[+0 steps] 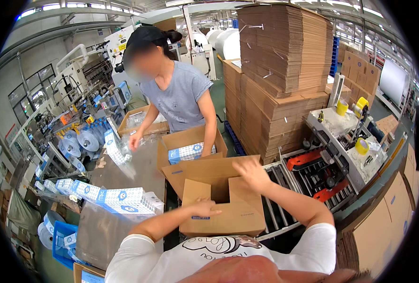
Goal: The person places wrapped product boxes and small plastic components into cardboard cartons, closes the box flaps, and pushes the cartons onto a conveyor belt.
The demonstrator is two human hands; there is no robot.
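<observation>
While I lean over the brown corrugated cardboard box [221, 198], my left hand [203, 207] lies flat on its near flap, fingers spread; right hand [252, 173] pressing the far flap, palm open, nothing pinched.

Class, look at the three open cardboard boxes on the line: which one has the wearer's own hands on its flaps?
The nearest box: left hand and right hand press its flaps. The others sit by the co-worker.

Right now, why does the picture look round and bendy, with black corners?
In the head view, a fisheye lens curves straight edges near the rim, like the stacked flat cardboard; the corners fall outside the lens circle. The left hand and right hand on the cardboard box look sharp.
</observation>
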